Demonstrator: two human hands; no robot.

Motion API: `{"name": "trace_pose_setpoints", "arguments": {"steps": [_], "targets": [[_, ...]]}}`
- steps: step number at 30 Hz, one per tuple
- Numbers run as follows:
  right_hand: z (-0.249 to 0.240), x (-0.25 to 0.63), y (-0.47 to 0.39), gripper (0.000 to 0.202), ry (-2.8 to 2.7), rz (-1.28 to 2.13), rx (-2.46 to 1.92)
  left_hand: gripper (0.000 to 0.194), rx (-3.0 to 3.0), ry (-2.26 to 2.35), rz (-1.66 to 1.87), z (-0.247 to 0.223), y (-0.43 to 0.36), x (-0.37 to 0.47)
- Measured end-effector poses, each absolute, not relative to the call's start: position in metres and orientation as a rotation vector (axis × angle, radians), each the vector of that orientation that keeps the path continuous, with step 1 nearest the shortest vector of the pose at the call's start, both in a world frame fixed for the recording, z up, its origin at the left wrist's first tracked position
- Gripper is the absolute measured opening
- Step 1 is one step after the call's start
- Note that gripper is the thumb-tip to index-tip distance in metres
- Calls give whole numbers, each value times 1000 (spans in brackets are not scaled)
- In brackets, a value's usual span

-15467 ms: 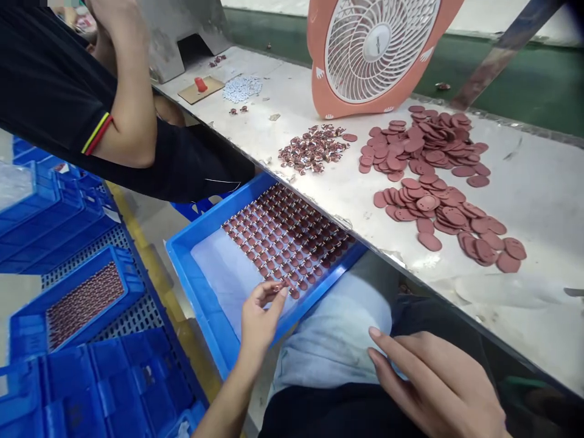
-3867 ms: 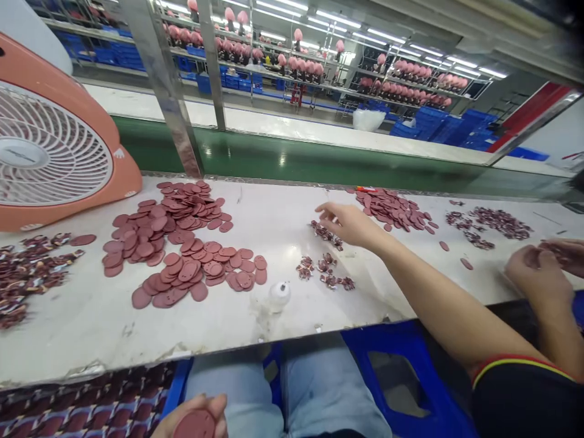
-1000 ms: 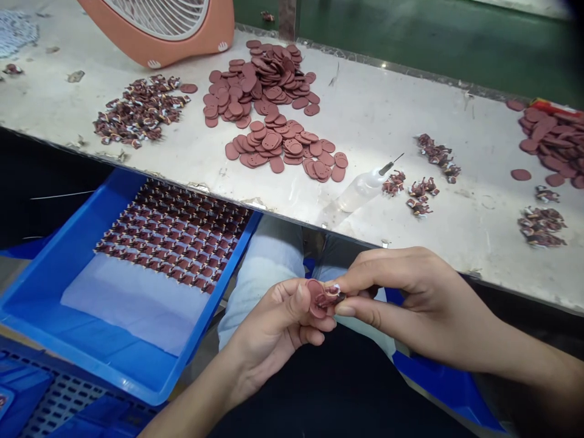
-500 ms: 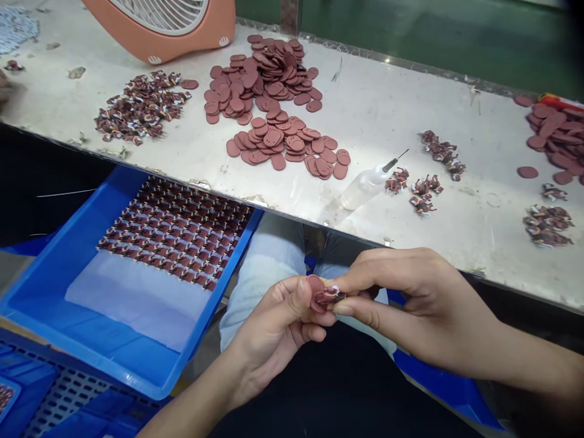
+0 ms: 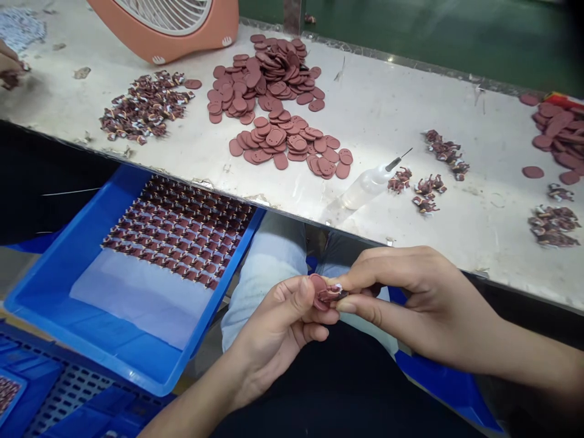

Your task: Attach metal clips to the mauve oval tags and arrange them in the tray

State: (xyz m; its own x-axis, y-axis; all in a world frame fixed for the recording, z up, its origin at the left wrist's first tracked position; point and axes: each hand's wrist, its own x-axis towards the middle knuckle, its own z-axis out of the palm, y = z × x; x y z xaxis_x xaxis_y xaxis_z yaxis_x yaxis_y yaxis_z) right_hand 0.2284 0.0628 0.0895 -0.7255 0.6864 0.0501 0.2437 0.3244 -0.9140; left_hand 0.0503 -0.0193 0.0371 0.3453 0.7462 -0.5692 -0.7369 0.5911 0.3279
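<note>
Between the thumb and fingers of my left hand (image 5: 283,316) is an oval reddish-brown base (image 5: 316,283), held tilted above my lap. My right hand (image 5: 415,298) pinches a small brown figurine (image 5: 334,293) with white and yellow parts, pressed against the base's face. Fingertips hide part of both pieces, so the contact point cannot be made out. Beyond my hands, a clear bottle with a needle tip (image 5: 365,187) lies on the bench. Loose figurines (image 5: 429,185) are grouped to its right.
Piles of oval bases (image 5: 274,137) and figurines (image 5: 146,106) cover parts of the bench (image 5: 374,100). An orange fan (image 5: 182,45) stands behind. A blue tray (image 5: 123,359) at lower left holds rows of based figurines. Another person's hand (image 5: 6,61) shows at the left edge.
The whole view has shifted slightly. My two hands keep nearly the same grip on base and figurine. At the left edge, the other person's hand has come further into view with a small brown piece.
</note>
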Motion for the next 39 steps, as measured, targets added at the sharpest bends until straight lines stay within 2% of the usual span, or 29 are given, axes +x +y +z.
{"name": "trace_pose_setpoints", "arguments": {"steps": [19, 26, 32, 39], "targets": [[97, 228, 59, 14, -2287, 1337, -811, 35, 24, 809, 934, 38, -20, 49], [98, 226, 54, 10, -2311, 1301, -771, 34, 43, 797, 953, 40, -22, 49], [104, 230, 48, 12, -2421, 1125, -686, 36, 77, 796, 966, 47, -24, 49], [108, 233, 19, 18, -2341, 975, -766, 25, 134, 700, 997, 56, -31, 44]]}}
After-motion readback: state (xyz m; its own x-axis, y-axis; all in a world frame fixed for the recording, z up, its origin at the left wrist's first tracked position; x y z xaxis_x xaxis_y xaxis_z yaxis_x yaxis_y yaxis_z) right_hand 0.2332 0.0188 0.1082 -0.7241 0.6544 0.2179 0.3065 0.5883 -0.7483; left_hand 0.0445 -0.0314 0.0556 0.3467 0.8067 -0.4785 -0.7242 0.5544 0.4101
